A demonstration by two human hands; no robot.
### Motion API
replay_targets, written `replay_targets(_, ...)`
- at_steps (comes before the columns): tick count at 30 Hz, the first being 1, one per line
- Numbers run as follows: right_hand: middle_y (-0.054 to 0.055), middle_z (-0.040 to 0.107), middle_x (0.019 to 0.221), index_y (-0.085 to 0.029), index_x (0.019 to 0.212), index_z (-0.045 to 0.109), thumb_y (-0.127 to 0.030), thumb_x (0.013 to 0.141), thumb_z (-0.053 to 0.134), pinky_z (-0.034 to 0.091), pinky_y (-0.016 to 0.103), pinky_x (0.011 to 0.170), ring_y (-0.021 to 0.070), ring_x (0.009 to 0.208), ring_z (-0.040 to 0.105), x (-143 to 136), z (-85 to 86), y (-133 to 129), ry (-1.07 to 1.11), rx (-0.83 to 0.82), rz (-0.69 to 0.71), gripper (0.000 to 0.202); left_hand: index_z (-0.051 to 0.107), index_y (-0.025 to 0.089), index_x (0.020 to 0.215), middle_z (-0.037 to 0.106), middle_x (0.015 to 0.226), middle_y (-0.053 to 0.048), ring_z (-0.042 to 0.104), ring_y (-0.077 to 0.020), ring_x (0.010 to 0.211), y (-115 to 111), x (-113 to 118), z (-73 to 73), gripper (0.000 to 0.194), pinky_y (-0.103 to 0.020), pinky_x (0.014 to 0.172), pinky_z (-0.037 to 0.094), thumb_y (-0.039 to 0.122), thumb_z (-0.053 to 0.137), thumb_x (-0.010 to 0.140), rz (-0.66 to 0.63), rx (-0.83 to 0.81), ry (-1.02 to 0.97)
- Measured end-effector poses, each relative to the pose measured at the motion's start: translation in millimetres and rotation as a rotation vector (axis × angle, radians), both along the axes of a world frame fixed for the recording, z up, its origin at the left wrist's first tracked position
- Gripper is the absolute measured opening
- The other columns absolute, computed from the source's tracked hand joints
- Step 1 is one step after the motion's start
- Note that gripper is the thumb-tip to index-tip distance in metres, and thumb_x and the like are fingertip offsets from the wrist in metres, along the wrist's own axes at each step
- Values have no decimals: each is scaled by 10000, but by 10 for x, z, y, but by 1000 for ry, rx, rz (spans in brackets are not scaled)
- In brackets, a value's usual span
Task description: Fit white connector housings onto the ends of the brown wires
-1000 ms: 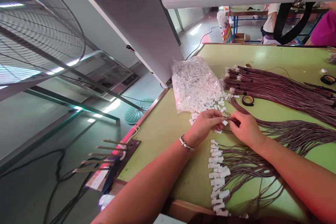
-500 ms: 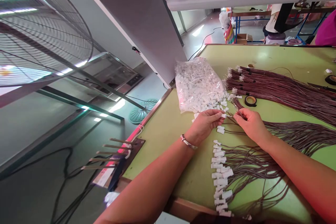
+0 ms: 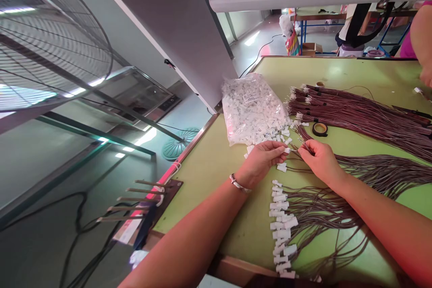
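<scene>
A small white connector (image 3: 287, 150) is pinched between the thumb and fingers of my left hand (image 3: 266, 157). Just right of it, my right hand (image 3: 319, 159) is closed on thin brown wires (image 3: 303, 133) whose metal tips point toward the connector. Behind my left hand lies a clear plastic bag (image 3: 253, 105) full of white connectors, some spilled at its mouth. Nearer the front edge, a column of white connectors (image 3: 281, 234) with brown wires attached runs down the green table (image 3: 249, 216). Bundles of loose brown wires (image 3: 357, 117) lie at the right.
A roll of black tape (image 3: 319, 129) sits behind my right hand. Wooden pegs on a board (image 3: 165, 198) stick out at the table's left edge. A fan (image 3: 57, 40) stands at the left. At the far right another person's arm (image 3: 421, 40) reaches over the table.
The view has shifted slightly. At the far right, the other person's arm has come in over the table, near a white connector. My hands hold nearly the same pose.
</scene>
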State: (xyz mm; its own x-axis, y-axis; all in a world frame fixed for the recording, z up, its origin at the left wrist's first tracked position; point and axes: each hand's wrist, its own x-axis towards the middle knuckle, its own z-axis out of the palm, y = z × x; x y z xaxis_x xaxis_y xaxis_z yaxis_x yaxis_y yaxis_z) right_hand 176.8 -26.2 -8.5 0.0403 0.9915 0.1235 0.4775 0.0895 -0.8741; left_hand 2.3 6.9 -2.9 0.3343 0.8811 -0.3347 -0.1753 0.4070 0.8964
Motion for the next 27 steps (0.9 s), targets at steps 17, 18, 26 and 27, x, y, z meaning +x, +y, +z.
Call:
replay_targets(17,-16,541,584,-182,693,535,-290,814,483,328,219,543,107,539,440,4,-7,-22,-166,102,99,170,606,117,714,606,537,-1,516,-61,453,-64,121,-4,279,-178,463,413,353,737,641,-98,195,122)
replay_targets(18,-22,533,569,-183,675,531,-295,811,490,326,215,536,102,528,432,9,-12,-20,-154,93,102,181,603,118,717,605,535,2,514,-58,454,-60,113,-6,280,-174,464,408,351,738,640,-81,189,118)
replay_targets(26,-18,556,584,-180,653,538,-271,804,503,338,210,545,102,543,448,14,-69,-8,-148,123,119,181,594,122,720,599,540,10,512,-56,463,-72,109,9,260,-171,471,395,326,735,641,-4,135,84)
replay_targets(27,-11,570,599,-180,662,544,-256,801,502,340,212,550,106,552,459,12,-69,-12,-165,130,121,165,593,122,716,597,538,10,509,-57,462,-75,114,15,258,-175,469,396,324,735,640,-20,144,94)
